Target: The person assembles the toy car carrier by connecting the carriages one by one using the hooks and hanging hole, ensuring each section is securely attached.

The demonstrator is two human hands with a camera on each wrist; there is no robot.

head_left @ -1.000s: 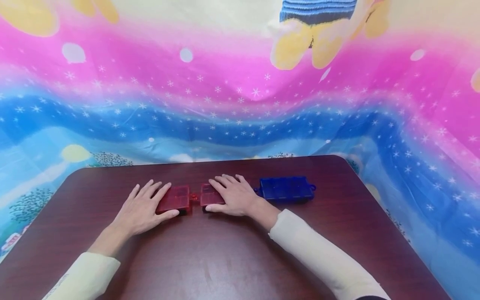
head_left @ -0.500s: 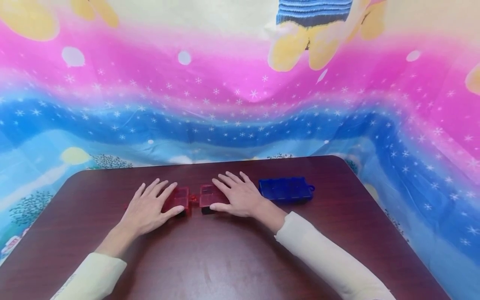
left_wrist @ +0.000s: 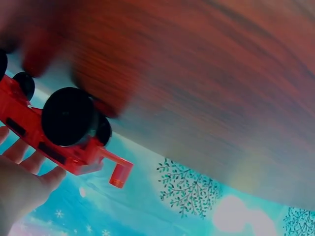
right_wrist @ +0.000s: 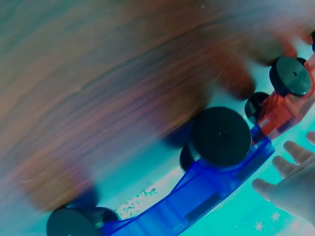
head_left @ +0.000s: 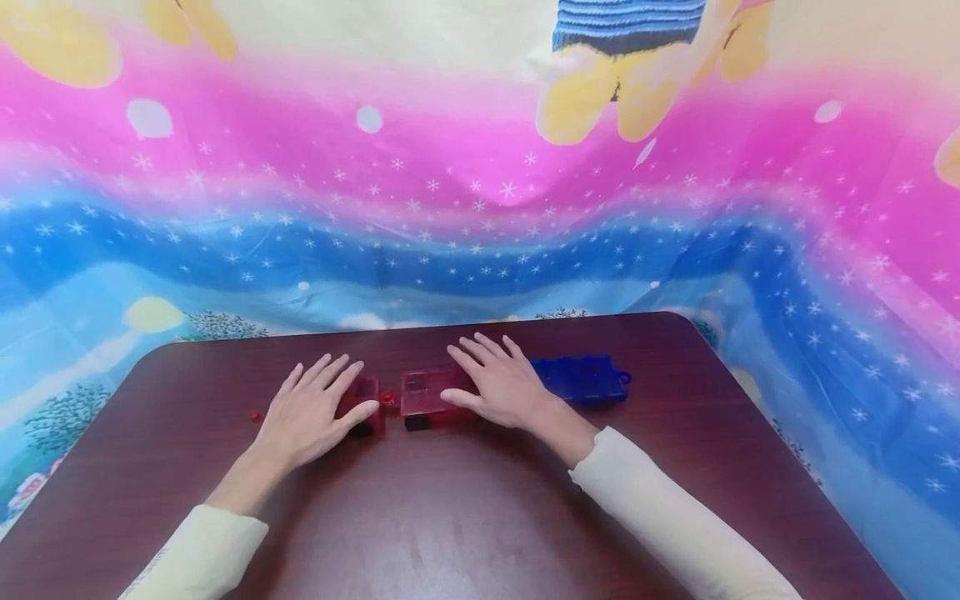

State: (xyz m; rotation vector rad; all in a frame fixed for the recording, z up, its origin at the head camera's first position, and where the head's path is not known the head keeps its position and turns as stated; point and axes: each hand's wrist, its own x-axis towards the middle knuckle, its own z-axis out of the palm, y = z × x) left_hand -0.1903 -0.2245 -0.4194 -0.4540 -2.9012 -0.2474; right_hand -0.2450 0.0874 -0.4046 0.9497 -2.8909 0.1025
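Two see-through red toy train cars with black wheels stand in line on the table, a red coupling between them. My left hand (head_left: 311, 417) lies with fingers outstretched over the left red car (head_left: 367, 389), hiding most of it. Its wheels and end hook (left_wrist: 120, 174) show in the left wrist view. My right hand (head_left: 506, 387), fingers spread, covers the right end of the second red car (head_left: 427, 396) and the near end of a blue car (head_left: 585, 379). Whether the fingertips touch the cars is unclear. In the right wrist view the blue car's wheel (right_wrist: 221, 136) adjoins the red car.
The dark brown table (head_left: 420, 517) reaches past both arms, its far edge behind the cars. A patterned pink and blue cloth (head_left: 465, 192) hangs behind and at the sides. A loop (head_left: 626, 378) juts from the blue car's right end.
My left hand has slid right along the left red car, uncovering its left hook. My right hand has shifted right, baring more of the second red car and covering the blue car's left end.
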